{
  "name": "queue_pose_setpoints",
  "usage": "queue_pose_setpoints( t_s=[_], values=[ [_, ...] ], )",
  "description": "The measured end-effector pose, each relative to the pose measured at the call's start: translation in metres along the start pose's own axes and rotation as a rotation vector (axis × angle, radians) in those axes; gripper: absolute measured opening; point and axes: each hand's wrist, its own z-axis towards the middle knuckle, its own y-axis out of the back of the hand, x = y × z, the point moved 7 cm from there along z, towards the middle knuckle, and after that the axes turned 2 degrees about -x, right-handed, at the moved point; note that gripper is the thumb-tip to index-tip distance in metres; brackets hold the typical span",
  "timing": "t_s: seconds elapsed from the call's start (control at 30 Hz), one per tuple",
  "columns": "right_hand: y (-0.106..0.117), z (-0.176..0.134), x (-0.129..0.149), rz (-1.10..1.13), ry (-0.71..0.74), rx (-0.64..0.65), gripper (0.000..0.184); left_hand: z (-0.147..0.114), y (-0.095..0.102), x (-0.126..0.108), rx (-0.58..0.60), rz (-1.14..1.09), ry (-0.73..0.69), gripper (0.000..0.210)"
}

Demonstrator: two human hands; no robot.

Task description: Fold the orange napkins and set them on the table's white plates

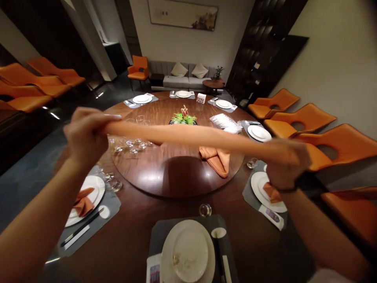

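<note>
Nearest the lens: left forearm (44,212) and right forearm (321,232), reaching in from the lower corners toward the turntable (138,173), the landmark for all places below.

Left hand (86,135): curled into a fist around one end of an orange cloth (179,135), at the turntable's left side in view. Right hand (285,167): gripping the other end, beyond the turntable's right edge; fingers blurred, so exact finger placement cannot be told. Cloth spans the view in front of the turntable, drawn into a long narrow band. Judgement: hands set wide so that opposing pulls take out the slack.

On the turntable, right half: folded orange cloths (218,161), presumably within easy reach of the right hand. Behind these, a white wrapped bundle (225,122). Left half: glasses (134,145) grouped together, perhaps to save space. Centre: green plant arrangement (184,118), likely put there to face every seat.

Nearer than the turntable: stacked white plates (190,251) on a grey mat, no cloth on top; small glass (205,210) between mat and turntable. Left of the turntable, a shaped orange napkin (84,202) rests on plates; right of it, another napkin (272,192) likewise, probably centred to mark each place.

Well beyond the turntable: grey sofa (181,81).
</note>
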Motion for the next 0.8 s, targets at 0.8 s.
queue_pose_setpoints(
  t_s=[0.8],
  values=[
    [-0.433, -0.2, -0.174, 0.145, -0.449, 0.893, 0.027, -0.514, -0.153, 0.174, 0.369, -0.27, 1.422, 0.05]
  ],
)
